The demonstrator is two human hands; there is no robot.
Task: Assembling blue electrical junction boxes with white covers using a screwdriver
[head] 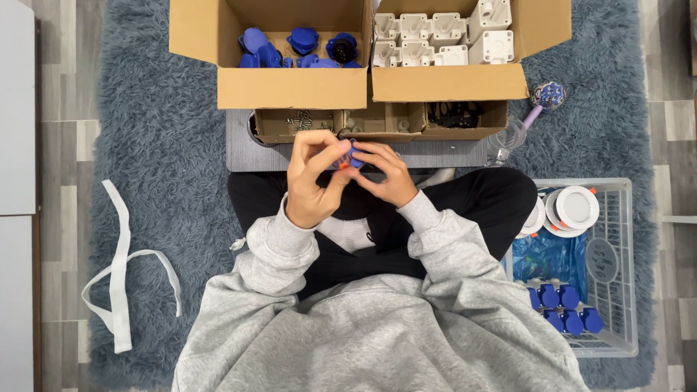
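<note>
My left hand (314, 178) and my right hand (388, 173) meet in front of me, above my crossed legs. Together they pinch a small blue plastic part (353, 155) with an orange bit at its lower left; most of it is hidden by my fingers. Both hands grip it from opposite sides. Just beyond them lies a grey board (247, 149) carrying a low cardboard tray (377, 122) with compartments of small screws and black rings.
Two open cardboard boxes stand at the back: the left box (290, 87) holds blue socket parts, the right box (450, 81) white housings. A white wire basket (613, 290) on my right holds assembled blue-and-white pieces and round white parts. A white strap (116, 276) lies on the blue-grey rug at left.
</note>
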